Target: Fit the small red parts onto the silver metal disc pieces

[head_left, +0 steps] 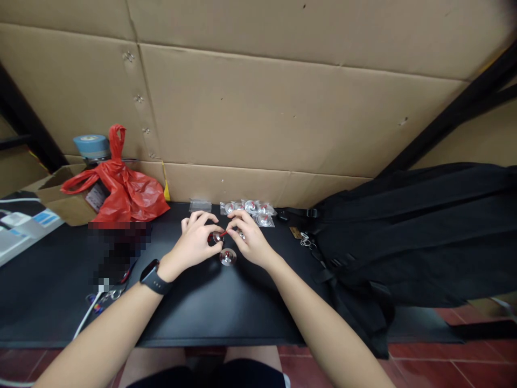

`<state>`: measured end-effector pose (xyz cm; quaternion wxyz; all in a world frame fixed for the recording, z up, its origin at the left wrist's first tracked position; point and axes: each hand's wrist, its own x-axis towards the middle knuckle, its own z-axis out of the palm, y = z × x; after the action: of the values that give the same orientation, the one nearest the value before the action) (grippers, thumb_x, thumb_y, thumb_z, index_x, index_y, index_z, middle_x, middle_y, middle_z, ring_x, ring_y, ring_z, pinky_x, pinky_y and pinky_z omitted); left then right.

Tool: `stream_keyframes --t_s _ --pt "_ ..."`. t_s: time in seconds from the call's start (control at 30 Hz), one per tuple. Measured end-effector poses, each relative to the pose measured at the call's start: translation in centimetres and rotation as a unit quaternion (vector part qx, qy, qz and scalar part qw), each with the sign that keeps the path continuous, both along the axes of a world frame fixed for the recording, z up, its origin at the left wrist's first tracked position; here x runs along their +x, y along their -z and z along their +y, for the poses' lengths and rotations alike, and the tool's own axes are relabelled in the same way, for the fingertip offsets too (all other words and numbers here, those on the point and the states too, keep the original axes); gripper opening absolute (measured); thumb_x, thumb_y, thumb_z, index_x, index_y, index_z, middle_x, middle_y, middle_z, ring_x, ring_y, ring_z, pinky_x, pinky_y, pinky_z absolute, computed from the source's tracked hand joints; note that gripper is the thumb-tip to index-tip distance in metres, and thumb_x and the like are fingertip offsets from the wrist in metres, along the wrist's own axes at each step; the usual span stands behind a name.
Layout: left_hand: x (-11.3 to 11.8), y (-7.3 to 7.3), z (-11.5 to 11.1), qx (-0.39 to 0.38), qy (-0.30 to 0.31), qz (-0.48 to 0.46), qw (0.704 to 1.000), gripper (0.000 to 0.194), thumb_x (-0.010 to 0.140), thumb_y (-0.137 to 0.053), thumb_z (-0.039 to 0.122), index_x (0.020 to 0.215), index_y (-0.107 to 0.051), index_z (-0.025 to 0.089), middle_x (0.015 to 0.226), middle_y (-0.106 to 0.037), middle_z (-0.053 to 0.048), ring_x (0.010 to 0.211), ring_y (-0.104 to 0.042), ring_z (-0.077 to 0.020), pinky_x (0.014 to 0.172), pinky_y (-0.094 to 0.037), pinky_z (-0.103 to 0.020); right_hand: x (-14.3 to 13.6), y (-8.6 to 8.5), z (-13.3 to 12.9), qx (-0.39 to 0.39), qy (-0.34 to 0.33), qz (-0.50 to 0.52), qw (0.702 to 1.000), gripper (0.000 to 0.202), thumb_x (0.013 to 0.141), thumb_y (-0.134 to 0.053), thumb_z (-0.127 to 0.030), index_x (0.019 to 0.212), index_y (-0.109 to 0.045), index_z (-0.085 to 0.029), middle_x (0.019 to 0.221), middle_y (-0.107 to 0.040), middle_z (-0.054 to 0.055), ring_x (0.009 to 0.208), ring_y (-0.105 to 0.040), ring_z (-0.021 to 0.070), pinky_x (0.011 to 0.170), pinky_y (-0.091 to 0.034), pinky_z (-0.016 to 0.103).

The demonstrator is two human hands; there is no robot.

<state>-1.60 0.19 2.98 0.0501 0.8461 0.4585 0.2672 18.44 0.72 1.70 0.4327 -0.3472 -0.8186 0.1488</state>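
Between the fingertips of my left hand (196, 245), which wears a black watch, is a small clear round disc (218, 236) that looks like a suction cup. My right hand (251, 241) pinches a thin red piece (225, 233) at this disc's edge; whether the two are joined is too small to tell. On the black table just below my fingers lies a second clear disc (228, 257) with a red centre. Several similar discs in clear plastic packets (251, 207) lie behind my right hand, against the cardboard. A flat clear packet (200, 206) lies behind my left hand.
On the left are a red plastic bag (135, 191), a cardboard box (72, 202), a blue-lidded container (92, 145) and a white power strip (28, 231). A black backpack (412, 237) fills the right side, with keys (307, 241) beside it. Cardboard (258, 118) walls the back.
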Motion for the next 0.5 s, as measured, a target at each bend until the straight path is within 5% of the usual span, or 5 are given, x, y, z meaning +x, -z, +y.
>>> stream_keyframes --t_s 0.37,0.5 --pt "-0.32 -0.05 0.12 0.03 -0.018 -0.005 0.999 0.009 0.086 -0.069 0.031 0.083 -0.078 0.029 0.12 -0.064 -0.004 0.122 -0.043 -0.0307 0.09 -0.032 -0.047 -0.44 0.3 0.07 -0.009 -0.001 -0.009 1.0 0.012 0.098 -0.048 -0.021 0.094 -0.059 -0.02 0.118 -0.056 0.012 0.117 -0.055 0.0222 0.103 -0.043 0.04" --pt "-0.51 -0.06 0.06 0.084 -0.024 0.026 0.996 0.012 0.09 -0.063 0.021 0.088 -0.074 0.024 0.113 -0.066 -0.007 0.12 -0.046 -0.0294 0.089 -0.031 -0.046 0.5 -0.21 -0.02 -0.068 -0.034 -0.109 0.991 0.013 0.093 -0.061 -0.028 0.104 -0.065 -0.021 0.106 -0.066 0.007 0.102 -0.061 0.0206 0.093 -0.047 0.037"
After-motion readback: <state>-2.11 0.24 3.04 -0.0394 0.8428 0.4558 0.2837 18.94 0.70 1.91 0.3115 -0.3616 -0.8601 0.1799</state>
